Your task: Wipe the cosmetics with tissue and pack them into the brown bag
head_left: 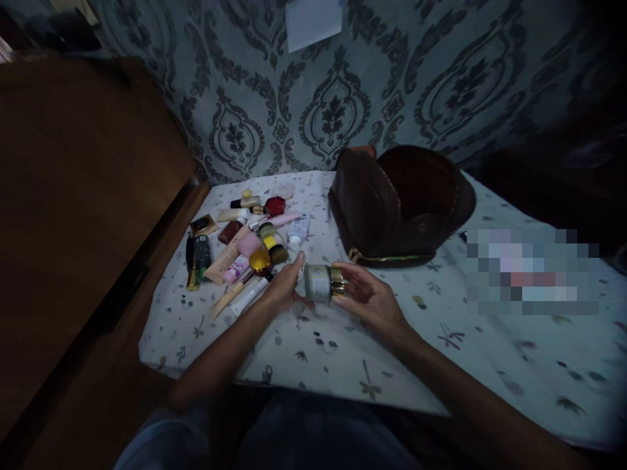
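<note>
A cosmetic jar (318, 283) with a pale label and a gold lid (337, 281) lies sideways between my hands, above the bed's front part. My right hand (375, 300) grips the gold lid between thumb and fingers. At the jar's base end, my left hand (285, 286) holds it, thumb raised and the other fingers partly hidden. Just beyond my left hand is a spread of cosmetics: a round amber-gold container (260, 262), a white tube (249, 296), a peach tube (226, 256), a pink item (249, 244) and a yellow-banded jar (273, 243).
An open brown bag (365, 202) with a gold zip stands behind my right hand. The patterned white sheet (313, 365) covers the surface. Farther left lie a dark green package (201, 249) and a red container (275, 206). A wooden panel (88, 196) borders the left side.
</note>
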`<state>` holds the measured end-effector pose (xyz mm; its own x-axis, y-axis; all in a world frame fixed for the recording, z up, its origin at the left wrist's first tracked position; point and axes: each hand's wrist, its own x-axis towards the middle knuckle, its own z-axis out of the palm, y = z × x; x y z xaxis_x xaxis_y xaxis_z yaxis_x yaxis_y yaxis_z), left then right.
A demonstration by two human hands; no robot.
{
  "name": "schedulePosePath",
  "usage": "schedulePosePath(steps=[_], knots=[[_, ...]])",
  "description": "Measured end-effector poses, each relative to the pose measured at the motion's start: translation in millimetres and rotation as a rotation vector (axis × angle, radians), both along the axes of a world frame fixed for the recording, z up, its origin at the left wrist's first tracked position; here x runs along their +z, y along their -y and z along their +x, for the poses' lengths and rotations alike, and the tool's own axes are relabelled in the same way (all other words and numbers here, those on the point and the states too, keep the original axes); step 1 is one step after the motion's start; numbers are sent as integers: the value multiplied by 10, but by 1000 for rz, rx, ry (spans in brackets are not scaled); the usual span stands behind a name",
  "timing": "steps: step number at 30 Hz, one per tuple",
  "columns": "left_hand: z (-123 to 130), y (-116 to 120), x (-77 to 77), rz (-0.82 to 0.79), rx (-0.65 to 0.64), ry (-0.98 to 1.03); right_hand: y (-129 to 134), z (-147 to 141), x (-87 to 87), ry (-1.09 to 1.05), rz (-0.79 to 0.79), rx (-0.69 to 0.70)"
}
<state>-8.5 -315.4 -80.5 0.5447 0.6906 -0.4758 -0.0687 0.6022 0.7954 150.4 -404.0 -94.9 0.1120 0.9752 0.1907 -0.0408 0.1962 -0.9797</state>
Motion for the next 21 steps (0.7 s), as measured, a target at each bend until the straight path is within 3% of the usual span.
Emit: schedulePosePath(steps=[4, 12, 21], knots=[[26, 60, 74, 12, -78, 14, -29, -1, -18, 24, 53, -72], [54, 77, 104, -178, -120, 25, -29, 11, -113, 226, 179, -232], [34, 48, 35, -250, -183, 91, 17, 63, -58, 711, 381, -375]])
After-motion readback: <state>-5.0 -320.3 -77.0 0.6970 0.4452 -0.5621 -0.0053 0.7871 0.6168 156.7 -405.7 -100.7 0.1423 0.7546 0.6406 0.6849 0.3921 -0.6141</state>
